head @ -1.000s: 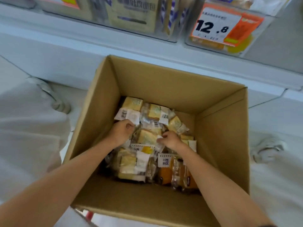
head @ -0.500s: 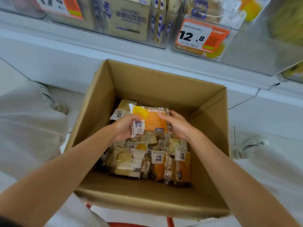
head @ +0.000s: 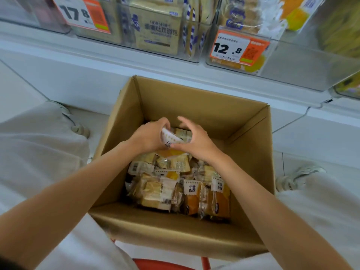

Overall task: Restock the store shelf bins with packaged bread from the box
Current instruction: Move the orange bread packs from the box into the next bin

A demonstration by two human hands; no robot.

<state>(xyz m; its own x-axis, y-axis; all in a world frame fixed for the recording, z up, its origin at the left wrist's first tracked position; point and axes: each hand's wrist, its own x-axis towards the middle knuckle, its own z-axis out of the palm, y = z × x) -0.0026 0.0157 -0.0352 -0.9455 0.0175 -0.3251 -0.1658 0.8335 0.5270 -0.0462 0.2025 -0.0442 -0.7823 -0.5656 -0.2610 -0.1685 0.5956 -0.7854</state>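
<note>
Lifting one packet of bread (head: 171,138) clear of the box (head: 194,106) looks to be the step in hand. The packet sits above the heap, between the two hands, its white label end showing. The left hand (head: 148,137) holds it, fingers (head: 162,121) curled over the top edge and clamped on the wrapper. The right hand (head: 194,141) is just beside it, thumb touching the lower corner. Its fingers (head: 183,119) arch apart above the packet, and whether it has any real hold I cannot tell.

To do this well, the right hand should either close on the far edge or let go entirely, since a half grip on slippery film invites a drop. Hold the packet by its sealed ends rather than the soft middle, because the bread will likely squash under a hard pinch. Raise it straight up until it clears the cardboard wall before swinging toward the shelf.

Many more packets (head: 175,184) lie loose in the box, so the task seems far from finished. The clear bins (head: 292,61) hang above and beyond the box, and the one behind the 12.8 price tag (head: 238,48) seems to carry a similar orange-and-white wrapper — check the match before dropping the packet in, label facing out.
</note>
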